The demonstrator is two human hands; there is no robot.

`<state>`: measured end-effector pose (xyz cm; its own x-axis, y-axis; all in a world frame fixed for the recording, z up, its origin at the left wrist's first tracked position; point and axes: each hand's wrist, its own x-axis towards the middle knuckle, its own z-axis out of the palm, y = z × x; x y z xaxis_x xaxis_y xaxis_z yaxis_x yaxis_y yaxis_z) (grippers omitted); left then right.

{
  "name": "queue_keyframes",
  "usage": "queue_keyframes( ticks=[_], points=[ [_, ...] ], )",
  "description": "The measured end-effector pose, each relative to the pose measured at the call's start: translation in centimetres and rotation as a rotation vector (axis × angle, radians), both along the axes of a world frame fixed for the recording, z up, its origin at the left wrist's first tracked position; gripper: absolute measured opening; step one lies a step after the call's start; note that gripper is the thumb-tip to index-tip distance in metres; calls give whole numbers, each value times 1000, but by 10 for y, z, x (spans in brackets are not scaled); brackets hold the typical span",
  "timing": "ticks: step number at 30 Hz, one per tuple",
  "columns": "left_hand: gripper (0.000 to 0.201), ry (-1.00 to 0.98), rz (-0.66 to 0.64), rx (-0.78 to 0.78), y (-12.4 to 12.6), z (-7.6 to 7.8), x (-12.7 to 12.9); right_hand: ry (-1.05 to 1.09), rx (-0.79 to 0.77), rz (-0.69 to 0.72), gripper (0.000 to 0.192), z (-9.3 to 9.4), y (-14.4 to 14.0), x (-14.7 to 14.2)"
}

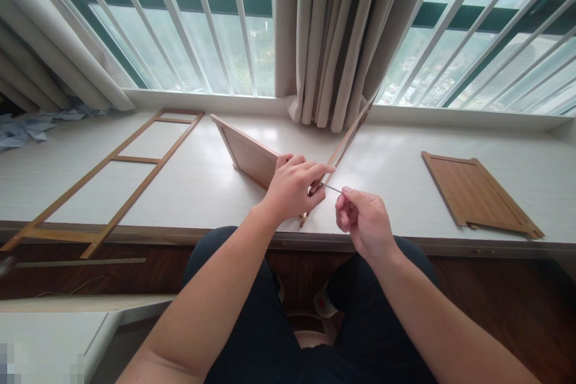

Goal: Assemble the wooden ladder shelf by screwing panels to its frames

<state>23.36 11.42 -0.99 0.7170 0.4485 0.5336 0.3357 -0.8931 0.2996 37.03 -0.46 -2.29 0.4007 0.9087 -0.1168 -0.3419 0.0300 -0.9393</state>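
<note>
A light wooden panel (247, 153) with a raised edge stands tilted on the white ledge. It meets a narrow wooden frame (344, 147), seen nearly edge-on, which leans back toward the curtain. Where the two come together, my left hand (294, 186) is closed around the wood, and its fingers hide most of the joint. My right hand (366, 219) pinches a thin metal rod (332, 188) that looks like a hex key. The rod's far tip points at the frame beside my left fingers; whether it sits in a hole I cannot tell.
On the left lies a ladder-like wooden frame (135, 160), overhanging the ledge's front edge. A brown wooden panel (479, 195) lies flat on the right. Curtains (333, 36) and barred windows are behind the white ledge (396, 174). A white surface (49, 336) is at lower left.
</note>
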Motion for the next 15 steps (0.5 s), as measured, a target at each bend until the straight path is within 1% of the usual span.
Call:
queue_keyframes(
  ticks=[2,5,15],
  points=[
    [35,0,2,0,0,0,0,105,-28,9,35,4,0,-3],
    [35,4,1,-3,0,0,0,178,-40,15,33,8,-1,-6],
    [33,12,3,-5,0,1,0,138,-21,-7,34,4,-3,-6]
  ],
)
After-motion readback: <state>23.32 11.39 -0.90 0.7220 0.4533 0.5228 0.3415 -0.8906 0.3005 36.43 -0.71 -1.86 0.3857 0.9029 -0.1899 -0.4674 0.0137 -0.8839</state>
